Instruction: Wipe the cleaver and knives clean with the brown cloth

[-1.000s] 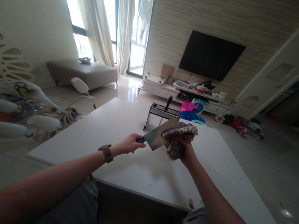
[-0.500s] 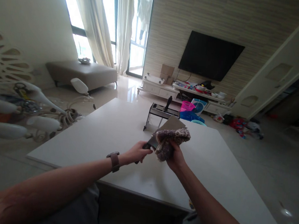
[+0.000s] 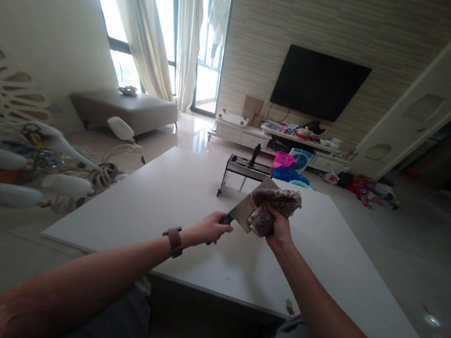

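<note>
A cleaver (image 3: 244,209) with a broad grey blade is held above the white table (image 3: 136,210). Its black handle lies in my left hand (image 3: 209,227), whose fingers are wrapped round it. My right hand (image 3: 279,228) grips a bunched, shaggy purple-brown cloth (image 3: 275,200), which is folded over the blade and hides its far part. Behind the cleaver, on the table, stands a metal frame with a black upright handle (image 3: 249,165); I cannot tell what kind of tool it is.
A small yellow-and-black object (image 3: 289,306) lies at the table's near edge. On the left is a chandelier (image 3: 66,184) with white shades. Beyond the table are a pink basket (image 3: 283,159), a low TV cabinet (image 3: 233,133) and a bench (image 3: 127,111).
My right hand and the cloth have moved right and slightly up along the blade, uncovering more of it near the handle. My left hand has barely moved.
</note>
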Demonstrator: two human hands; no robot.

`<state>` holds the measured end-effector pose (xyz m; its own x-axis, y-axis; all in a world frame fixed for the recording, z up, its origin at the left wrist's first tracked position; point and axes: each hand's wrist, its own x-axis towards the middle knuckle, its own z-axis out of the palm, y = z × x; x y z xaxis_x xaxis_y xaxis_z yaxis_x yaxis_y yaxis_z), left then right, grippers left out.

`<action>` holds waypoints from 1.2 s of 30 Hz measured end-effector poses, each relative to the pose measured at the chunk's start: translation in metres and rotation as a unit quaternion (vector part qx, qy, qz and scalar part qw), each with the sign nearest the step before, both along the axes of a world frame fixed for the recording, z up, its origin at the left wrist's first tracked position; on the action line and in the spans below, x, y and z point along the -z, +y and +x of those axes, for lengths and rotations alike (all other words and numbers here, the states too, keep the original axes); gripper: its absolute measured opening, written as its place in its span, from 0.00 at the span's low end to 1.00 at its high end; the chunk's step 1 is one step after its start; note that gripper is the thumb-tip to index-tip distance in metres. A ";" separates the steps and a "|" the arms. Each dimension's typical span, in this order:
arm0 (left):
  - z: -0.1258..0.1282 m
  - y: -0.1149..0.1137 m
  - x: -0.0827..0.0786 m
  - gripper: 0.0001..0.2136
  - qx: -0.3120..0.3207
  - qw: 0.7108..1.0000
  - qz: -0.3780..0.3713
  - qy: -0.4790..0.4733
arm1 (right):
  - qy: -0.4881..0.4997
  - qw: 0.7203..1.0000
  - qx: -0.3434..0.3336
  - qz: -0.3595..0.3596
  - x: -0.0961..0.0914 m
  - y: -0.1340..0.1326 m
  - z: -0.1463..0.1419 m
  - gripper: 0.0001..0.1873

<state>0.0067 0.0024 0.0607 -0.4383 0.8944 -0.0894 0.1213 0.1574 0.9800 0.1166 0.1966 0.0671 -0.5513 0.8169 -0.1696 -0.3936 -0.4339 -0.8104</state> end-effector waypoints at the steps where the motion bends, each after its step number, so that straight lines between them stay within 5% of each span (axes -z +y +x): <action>1: -0.001 -0.001 0.000 0.09 0.001 1.000 -0.004 0.005 | 0.002 1.000 0.002 0.000 -0.003 0.007 0.003 0.19; 5: -0.003 -0.003 0.000 0.10 -0.003 1.000 -0.005 0.019 | -0.006 0.997 -0.075 0.003 -0.013 0.015 0.015 0.14; 10: 0.006 0.005 0.009 0.09 -0.023 0.994 0.049 -0.092 | -0.031 0.985 -0.170 -0.013 -0.009 -0.026 0.012 0.12; 16: 0.015 0.004 0.014 0.09 -0.047 0.983 0.067 -0.162 | -0.060 0.988 -0.121 0.070 0.001 -0.057 0.000 0.22; 27: 0.009 0.005 -0.005 0.09 0.000 0.973 0.074 -0.218 | -0.035 0.998 0.007 0.057 -0.010 0.005 0.005 0.22; 32: -0.002 -0.004 -0.009 0.16 0.095 0.949 0.053 -0.295 | -0.030 0.993 -0.108 0.023 -0.006 0.011 0.014 0.19; 36: -0.008 -0.007 -0.009 0.18 0.120 0.941 0.037 -0.314 | -0.045 0.992 -0.113 0.042 -0.002 -0.001 0.010 0.22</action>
<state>-0.0008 -0.0051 0.0694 -0.1047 0.9746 -0.1979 -0.4614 0.1286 0.8778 0.1264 0.1961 0.0689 -0.7074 0.6879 -0.1623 -0.2194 -0.4321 -0.8747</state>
